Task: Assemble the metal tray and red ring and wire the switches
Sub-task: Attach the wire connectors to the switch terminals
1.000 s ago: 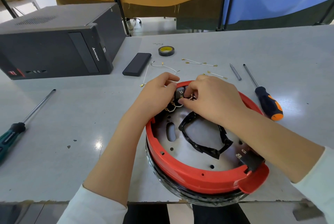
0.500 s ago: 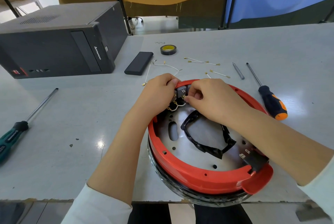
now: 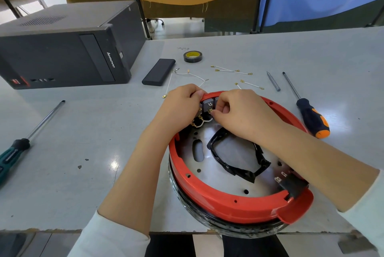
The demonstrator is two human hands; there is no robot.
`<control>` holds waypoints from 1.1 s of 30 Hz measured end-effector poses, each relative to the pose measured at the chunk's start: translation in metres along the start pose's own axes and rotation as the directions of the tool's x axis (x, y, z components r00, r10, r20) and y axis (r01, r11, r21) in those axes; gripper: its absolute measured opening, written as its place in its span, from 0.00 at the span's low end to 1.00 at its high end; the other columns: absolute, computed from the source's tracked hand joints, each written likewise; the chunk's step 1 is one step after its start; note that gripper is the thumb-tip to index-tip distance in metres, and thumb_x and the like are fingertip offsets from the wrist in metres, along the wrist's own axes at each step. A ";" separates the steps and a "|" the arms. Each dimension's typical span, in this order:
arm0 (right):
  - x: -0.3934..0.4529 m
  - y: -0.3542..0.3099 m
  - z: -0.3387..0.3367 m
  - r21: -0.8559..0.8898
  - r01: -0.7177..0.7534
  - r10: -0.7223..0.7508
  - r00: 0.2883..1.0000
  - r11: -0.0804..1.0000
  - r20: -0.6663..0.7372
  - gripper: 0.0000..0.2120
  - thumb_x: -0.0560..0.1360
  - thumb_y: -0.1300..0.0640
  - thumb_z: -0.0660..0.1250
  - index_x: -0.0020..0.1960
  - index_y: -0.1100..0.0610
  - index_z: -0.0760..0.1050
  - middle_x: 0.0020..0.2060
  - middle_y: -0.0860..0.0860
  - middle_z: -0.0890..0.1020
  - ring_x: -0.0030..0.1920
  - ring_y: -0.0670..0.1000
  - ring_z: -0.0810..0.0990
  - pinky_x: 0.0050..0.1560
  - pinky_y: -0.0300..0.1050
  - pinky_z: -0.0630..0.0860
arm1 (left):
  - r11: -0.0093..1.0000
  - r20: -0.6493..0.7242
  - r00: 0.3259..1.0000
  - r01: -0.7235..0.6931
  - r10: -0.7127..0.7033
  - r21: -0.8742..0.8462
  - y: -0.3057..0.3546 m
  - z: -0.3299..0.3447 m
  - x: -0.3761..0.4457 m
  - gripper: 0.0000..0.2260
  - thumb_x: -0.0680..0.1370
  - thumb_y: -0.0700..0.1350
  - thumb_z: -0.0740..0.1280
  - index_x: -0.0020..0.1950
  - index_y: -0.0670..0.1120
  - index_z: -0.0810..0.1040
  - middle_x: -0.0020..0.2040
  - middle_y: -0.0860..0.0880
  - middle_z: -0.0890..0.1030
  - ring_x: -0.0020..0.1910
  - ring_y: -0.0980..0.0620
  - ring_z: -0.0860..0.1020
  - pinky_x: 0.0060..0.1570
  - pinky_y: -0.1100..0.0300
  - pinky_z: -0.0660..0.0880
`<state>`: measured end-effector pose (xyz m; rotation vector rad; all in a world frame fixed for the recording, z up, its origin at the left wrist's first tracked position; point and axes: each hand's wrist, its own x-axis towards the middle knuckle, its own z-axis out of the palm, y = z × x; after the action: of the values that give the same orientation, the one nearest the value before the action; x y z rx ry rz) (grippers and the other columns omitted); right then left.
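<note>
The red ring [image 3: 220, 200] sits on the round metal tray [image 3: 209, 171] near the table's front edge. Grey switches [image 3: 207, 104] stand in the ring's far wall, with short white wires [image 3: 199, 125] looped on the lower terminals. My left hand [image 3: 180, 105] grips the ring's far rim beside the switches, fingers curled over the edge. My right hand [image 3: 234, 111] pinches at a switch terminal with thumb and forefinger; what it pinches is hidden. A black taped opening [image 3: 239, 163] lies in the tray's middle. A black connector block [image 3: 291, 184] sits at the ring's near right.
Loose white wires [image 3: 232, 71] with gold terminals lie beyond the ring. An orange-handled screwdriver [image 3: 307, 115] and a metal bit [image 3: 273, 81] lie right. A green screwdriver [image 3: 22, 142] lies left. A black computer case [image 3: 62, 49], power bank [image 3: 159, 72] and tape roll [image 3: 192, 56] stand behind.
Both hands stay at the switches. The right hand's fingers have shifted slightly on the terminals; the view has moved a little closer.
</note>
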<state>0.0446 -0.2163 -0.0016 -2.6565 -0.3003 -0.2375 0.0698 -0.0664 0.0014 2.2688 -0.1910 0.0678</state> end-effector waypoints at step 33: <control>0.000 -0.005 -0.021 0.001 0.008 -0.008 1.000 1.000 0.025 0.10 0.73 0.43 0.65 0.39 0.48 0.78 0.34 0.44 0.79 0.39 0.45 0.77 0.36 0.42 0.71 | 1.000 -0.012 1.000 -0.011 0.011 -0.029 -0.003 -0.002 -0.001 0.10 0.80 0.47 0.61 0.48 0.51 0.83 0.34 0.54 0.80 0.30 0.64 0.75 0.29 0.72 0.68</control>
<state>0.0412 -0.2215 0.0190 -2.6592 -0.3195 -0.2070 0.0690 -0.0631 0.0001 2.2379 -0.1972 0.0833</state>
